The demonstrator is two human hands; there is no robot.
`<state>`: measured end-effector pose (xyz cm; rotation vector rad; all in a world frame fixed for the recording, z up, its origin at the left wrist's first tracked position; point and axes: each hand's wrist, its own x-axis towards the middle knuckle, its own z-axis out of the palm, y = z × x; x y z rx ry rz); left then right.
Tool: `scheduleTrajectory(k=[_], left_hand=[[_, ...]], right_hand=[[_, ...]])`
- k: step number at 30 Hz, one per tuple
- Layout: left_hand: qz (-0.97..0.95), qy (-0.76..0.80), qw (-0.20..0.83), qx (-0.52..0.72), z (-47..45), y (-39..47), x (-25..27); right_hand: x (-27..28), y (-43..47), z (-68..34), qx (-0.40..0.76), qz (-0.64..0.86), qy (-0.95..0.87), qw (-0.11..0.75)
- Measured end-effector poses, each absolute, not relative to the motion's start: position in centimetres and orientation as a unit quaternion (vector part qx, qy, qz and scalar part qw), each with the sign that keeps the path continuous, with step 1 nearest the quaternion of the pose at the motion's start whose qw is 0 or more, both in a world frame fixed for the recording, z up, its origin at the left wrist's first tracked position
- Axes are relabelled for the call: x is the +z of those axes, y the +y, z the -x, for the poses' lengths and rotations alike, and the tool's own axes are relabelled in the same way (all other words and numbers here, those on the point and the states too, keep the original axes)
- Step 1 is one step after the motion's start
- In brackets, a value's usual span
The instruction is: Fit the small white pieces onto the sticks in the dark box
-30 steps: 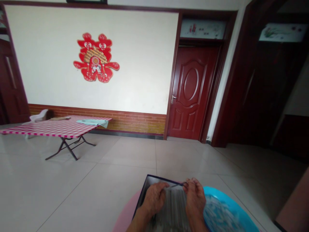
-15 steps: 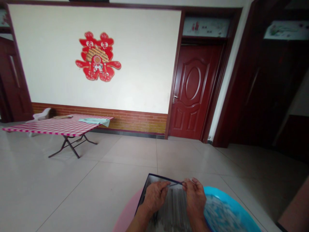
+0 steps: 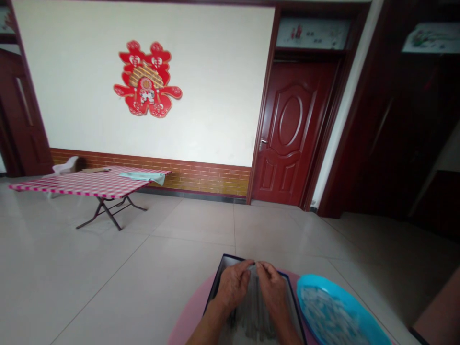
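My left hand [image 3: 233, 286] and my right hand [image 3: 272, 290] meet fingertip to fingertip above a shallow box [image 3: 295, 298] with a dark blue rim and pale inner walls. Both are closed in a pinch, with a small dark bit of a thin strip [image 3: 254, 263] showing where the fingers meet. The rest of the strip is hidden by the fingers. Long thin greyish strips [image 3: 256, 311] lie lengthwise in the box, partly covered by my wrists. To the right stands a bright blue basin [image 3: 305, 282] holding many small whitish, translucent pieces [image 3: 328, 311], too blurred to name.
A pink round surface [image 3: 190, 311] bears the box. Further back on the left stands a folding table [image 3: 82, 184] with a red-and-white checked top, a pale green cloth [image 3: 143, 177] on it and a white chair [image 3: 66, 166] behind. A red door [image 3: 291, 129] is set in the far wall.
The hands have come together: my right hand has moved left until its fingertips meet the left's. The dark strip, earlier stretched between them, now barely shows. The view has shifted slightly.
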<state>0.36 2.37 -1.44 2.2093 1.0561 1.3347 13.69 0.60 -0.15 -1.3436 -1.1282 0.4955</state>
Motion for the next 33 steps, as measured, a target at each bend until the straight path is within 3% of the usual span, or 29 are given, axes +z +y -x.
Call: scheduleTrajectory(k=[14, 26, 29, 33], left_hand=[[-0.699, 0.444, 0.215, 0.518, 0.3, 3.2, -1.6], [-0.589, 0.459, 0.309, 0.59, 0.9, 4.2, -1.6], [-0.59, 0.454, 0.308, 0.593, 1.0, 4.1, -1.4], [-0.594, 0.451, 0.304, 0.593, 1.0, 4.1, -1.5]], right_hand=[[-1.2, 0.6, -13.2, 0.166, 0.551, -0.623, 0.53], [-2.0, -1.1, -10.8, 0.135, 0.469, -0.821, 0.294], [-2.1, -1.1, -11.0, 0.115, 0.476, -0.821, 0.292], [-2.4, -0.4, -13.0, 0.118, 0.5, -0.78, 0.357]])
